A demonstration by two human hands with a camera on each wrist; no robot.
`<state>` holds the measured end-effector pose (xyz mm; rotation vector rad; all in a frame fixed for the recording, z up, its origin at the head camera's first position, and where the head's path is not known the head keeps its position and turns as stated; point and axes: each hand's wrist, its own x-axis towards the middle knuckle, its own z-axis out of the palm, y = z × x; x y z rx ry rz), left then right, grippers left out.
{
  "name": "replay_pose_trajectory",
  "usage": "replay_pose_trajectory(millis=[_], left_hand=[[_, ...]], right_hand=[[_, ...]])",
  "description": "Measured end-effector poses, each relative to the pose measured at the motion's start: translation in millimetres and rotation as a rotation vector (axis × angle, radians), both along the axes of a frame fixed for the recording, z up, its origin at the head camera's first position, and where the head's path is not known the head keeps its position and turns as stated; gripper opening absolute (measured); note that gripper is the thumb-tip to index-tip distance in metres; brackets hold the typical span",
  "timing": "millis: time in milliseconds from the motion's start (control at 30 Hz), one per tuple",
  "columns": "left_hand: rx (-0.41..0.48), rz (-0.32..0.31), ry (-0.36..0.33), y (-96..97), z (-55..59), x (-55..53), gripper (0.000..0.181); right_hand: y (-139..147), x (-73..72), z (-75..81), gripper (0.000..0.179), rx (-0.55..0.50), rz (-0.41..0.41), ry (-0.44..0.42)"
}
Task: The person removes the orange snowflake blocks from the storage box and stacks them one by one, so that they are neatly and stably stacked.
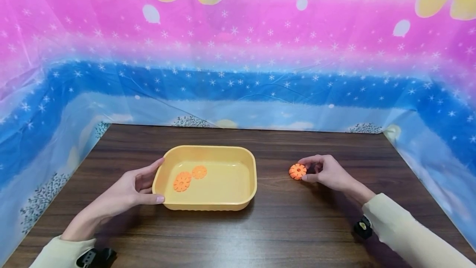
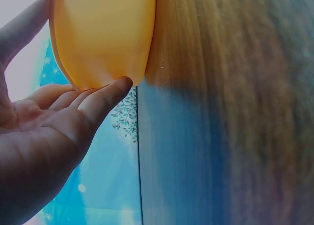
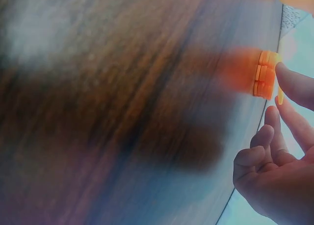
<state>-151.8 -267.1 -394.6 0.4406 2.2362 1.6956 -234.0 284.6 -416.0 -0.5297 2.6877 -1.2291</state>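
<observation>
A shallow yellow tray (image 1: 223,206) stands left of the table's middle. My left hand (image 1: 124,191) holds its left end, the thumb at the near corner and the fingers along the far side. Inside the tray, toward its left, lie flat orange notched discs (image 1: 182,181); two of them seem to overlap. On the right, my right hand (image 1: 331,173) pinches the top orange notched disc (image 3: 280,95) of a small stack (image 3: 264,77) between thumb and index finger. The other right fingers curl loosely, free of the stack.
The dark wood-grain table (image 1: 260,239) extends to a printed cloth (image 1: 238,86) hung along its back and sides. Beneath each sleeve shows a black wrist device (image 1: 363,227).
</observation>
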Motion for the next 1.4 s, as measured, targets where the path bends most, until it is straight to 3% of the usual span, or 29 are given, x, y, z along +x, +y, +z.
replay_pose_trajectory(millis=[200, 1000, 1400], left_hand=[[0.0, 0.001, -0.007, 0.5, -0.8, -0.2, 0.104], [0.022, -0.022, 0.014, -2.4, -0.2, 0.3, 0.102], [0.024, -0.023, 0.018, -2.4, -1.8, -0.8, 0.101]], right_hand=[[-1, 0.2, -1.4, 0.042, 0.009, 0.018, 0.043], [-2, -2.0, -1.5, 0.04, 0.059, 0.019, 0.049], [2, -4.2, 18.9, 0.044, 0.082, 0.046, 0.066]])
